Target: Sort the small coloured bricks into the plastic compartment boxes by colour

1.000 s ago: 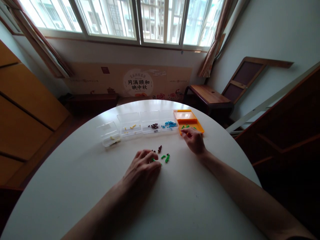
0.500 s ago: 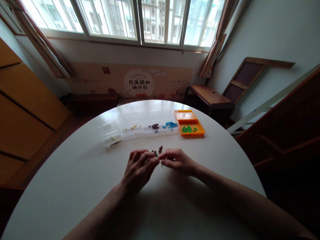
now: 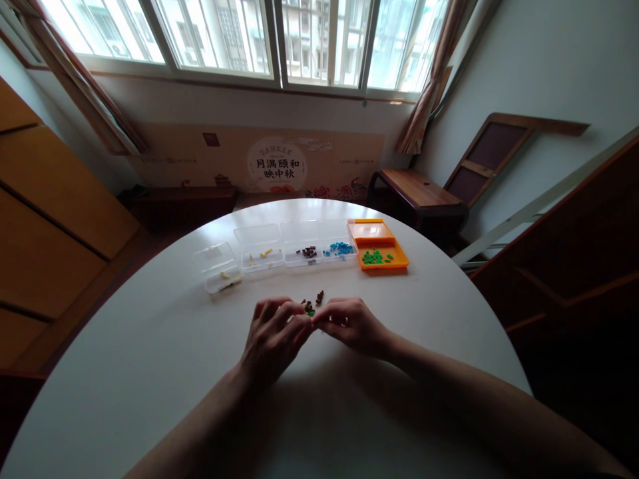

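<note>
The person is bringing both hands together over the middle of the round white table [image 3: 150, 372], left hand [image 3: 274, 336] and right hand [image 3: 352, 324] meeting fingertip to fingertip, pinched together, though on what is too small to tell. The little pile of green and brown beads [image 3: 312, 305] is sitting just past the fingertips, about equally near both hands, too tiny to call a long axis. Behind it the clear boxes [image 3: 259, 256] and the orange tray [image 3: 382, 253] of green bits are lined up, and the wall poster [image 3: 276, 167] is reading "月满颐和 映中秋".

Wooden bench [image 3: 418, 193] near wall; window [image 3: 239, 36] above.
</note>
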`<state>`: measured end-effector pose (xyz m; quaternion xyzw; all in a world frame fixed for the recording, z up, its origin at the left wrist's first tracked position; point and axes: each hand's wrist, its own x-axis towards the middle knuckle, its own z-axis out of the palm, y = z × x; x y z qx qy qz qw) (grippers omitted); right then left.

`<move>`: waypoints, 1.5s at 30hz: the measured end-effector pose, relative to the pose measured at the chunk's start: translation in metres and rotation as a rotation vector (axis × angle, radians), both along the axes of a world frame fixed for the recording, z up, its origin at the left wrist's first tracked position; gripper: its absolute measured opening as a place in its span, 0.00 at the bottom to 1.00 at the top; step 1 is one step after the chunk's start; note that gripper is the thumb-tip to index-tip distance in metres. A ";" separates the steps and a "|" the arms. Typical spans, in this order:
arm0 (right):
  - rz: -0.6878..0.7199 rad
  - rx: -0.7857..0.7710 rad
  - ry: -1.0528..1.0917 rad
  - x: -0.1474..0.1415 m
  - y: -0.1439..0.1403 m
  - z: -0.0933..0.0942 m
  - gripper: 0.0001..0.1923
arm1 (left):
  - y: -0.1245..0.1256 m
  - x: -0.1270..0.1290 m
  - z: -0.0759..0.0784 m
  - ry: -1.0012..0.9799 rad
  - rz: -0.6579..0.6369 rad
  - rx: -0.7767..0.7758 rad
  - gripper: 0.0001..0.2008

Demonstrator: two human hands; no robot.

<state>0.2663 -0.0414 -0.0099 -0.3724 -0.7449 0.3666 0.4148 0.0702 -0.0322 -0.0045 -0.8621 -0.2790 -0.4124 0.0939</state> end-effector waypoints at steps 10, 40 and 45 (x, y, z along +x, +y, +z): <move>-0.592 0.076 -0.014 0.054 0.054 -0.015 0.11 | 0.003 -0.006 -0.010 0.193 -0.139 -0.147 0.03; -0.594 -0.051 0.080 0.061 0.056 -0.018 0.13 | 0.002 -0.007 -0.010 0.249 -0.122 -0.257 0.08; -0.278 -0.080 -0.042 0.034 0.036 -0.012 0.11 | 0.002 -0.006 -0.008 0.250 -0.115 -0.239 0.07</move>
